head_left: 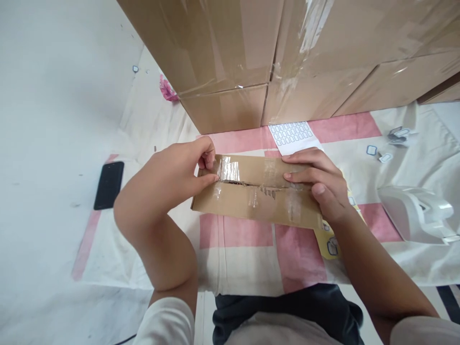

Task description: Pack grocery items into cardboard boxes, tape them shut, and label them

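Observation:
A flat brown cardboard box (247, 203) lies in front of me, a torn slit running along its upper face. Strips of shiny clear tape (230, 168) cross the slit. My left hand (183, 165) is closed at the box's left end, its thumb by the slit and its other fingers curled; exactly what the fingertips pinch is partly hidden. On the right end, my right hand (318, 179) grips the box with fingers laid over the top face. A yellow sheet with stickers (328, 244) shows partly under the box and my right forearm.
Large taped cartons (230, 108) stand stacked along the back. A label sheet (293, 135) lies before them. At left is a black phone (109, 185); at right, a white plastic device (417, 213) and loose labels (371, 150). A pink-and-white cloth (247, 268) covers the table.

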The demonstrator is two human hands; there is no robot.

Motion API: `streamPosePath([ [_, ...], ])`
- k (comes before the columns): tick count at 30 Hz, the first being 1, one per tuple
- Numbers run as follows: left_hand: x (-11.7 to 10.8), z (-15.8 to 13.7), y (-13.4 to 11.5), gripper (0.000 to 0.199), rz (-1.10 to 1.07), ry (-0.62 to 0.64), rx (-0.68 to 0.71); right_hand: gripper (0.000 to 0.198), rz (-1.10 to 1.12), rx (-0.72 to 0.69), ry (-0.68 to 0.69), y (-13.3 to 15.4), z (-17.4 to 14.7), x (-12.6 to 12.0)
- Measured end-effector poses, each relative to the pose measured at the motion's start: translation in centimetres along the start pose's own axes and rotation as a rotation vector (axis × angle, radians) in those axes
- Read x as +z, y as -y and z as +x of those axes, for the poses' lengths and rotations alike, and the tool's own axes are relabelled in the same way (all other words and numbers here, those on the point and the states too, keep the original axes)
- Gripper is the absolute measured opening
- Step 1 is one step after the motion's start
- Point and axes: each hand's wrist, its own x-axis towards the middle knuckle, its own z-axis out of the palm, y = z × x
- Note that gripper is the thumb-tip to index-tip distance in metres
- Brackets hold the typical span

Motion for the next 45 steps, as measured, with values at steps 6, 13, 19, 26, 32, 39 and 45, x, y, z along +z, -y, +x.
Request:
streamPosePath([
  [6, -0.5, -0.6, -0.1, 0.013, 0.000, -0.068, 0.001, 0.034, 0.018, 0.017, -0.034, -0.3, -0.3, 0.0],
  [13, -1.8, -2.1, -0.5, 0.019, -0.117, -0.229, 0.037, 0.033, 0.009, 0.032, -0.032, -0.3, -0.4, -0.1],
  [19, -2.1, -2.8, -0.3, 0.025, -0.186, -0.154, 0.128, 0.035, -0.014, 0.025, -0.022, -0.1, -0.2, -0.2],
  [26, -1.6, -2.1, -0.4, 0.025, -0.151, -0.005, 0.028, 0.042, -0.023, 0.044, -0.051, -0.2, -0.6, 0.1],
  [32, -1.3, -1.7, -0.5, 0.020, -0.117, 0.082, 0.099, 0.047, -0.027, 0.046, -0.067, -0.3, -0.7, 0.2],
  [39, -1.5, -1.9, -0.2, 0.011, -0.109, 0.109, 0.094, 0.047, -0.023, 0.058, -0.092, -0.5, -0.7, 0.3],
  [45, -1.8, -2.5, -0.2, 0.014, -0.110, 0.107, 0.094, 0.046, -0.008, 0.072, -0.098, -0.4, -0.8, 0.4],
])
